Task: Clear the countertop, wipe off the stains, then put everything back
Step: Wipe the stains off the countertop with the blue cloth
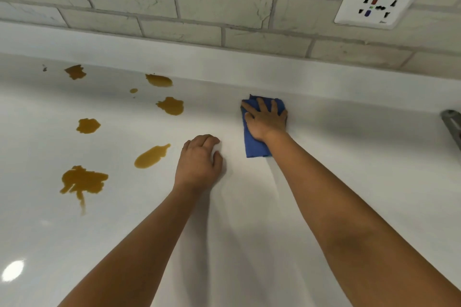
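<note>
A blue cloth point(255, 147) lies flat on the white countertop point(324, 157) near the back upstand. My right hand point(267, 119) presses on it with straight, spread fingers. My left hand point(199, 162) rests on the bare countertop just left of the cloth, its fingers curled under and holding nothing. Several brown stains spread over the left half of the countertop: a large one point(82, 182) at the front left, an elongated one point(151, 156) close to my left hand, and one point(171, 105) farther back.
A grey brick-tiled wall point(199, 2) rises behind the white upstand. A white wall socket point(376, 4) sits at the upper right. A grey metal piece point(452, 124) juts in at the right edge.
</note>
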